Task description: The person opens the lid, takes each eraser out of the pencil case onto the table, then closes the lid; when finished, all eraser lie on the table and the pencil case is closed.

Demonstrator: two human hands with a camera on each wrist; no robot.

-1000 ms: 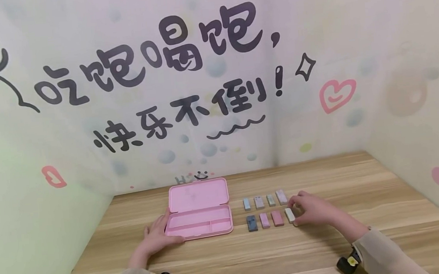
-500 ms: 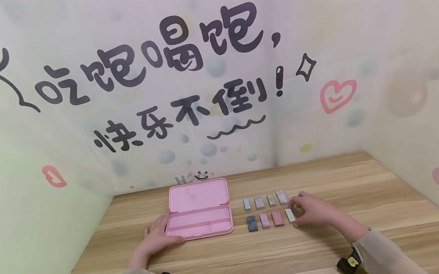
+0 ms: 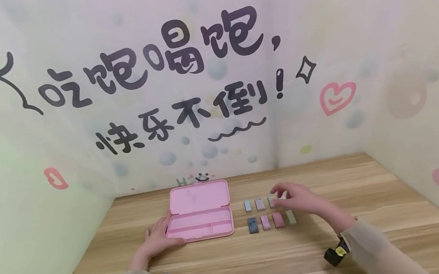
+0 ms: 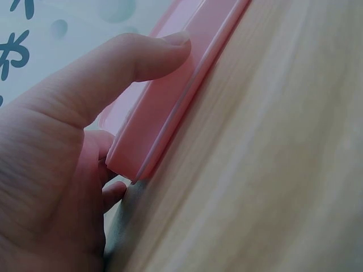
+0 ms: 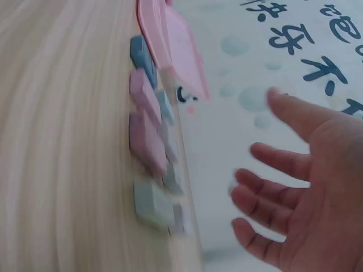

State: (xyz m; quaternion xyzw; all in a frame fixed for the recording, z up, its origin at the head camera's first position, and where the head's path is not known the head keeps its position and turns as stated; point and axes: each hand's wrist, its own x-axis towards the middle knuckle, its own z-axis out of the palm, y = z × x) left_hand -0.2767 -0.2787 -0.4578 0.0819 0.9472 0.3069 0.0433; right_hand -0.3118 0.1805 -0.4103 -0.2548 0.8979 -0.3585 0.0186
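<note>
Erasers lie in two rows of four on the wooden table, just right of an open pink pencil case. The near row holds, from the left, a dark blue eraser, a light pink eraser, a deeper pink eraser and a grey-white eraser. In the far row a light blue eraser and a pale grey eraser show clearly; the two beyond them are partly hidden by the right hand, so their colours are hard to tell. That hand hovers over the far row's right end with fingers spread and loose, holding nothing. One pencil case only: its lid stands raised at the back, and its shallow tray, split by thin dividers, has nothing in it. The left hand grips the tray's near left corner, thumb on the rim and fingers curled under.
</note>
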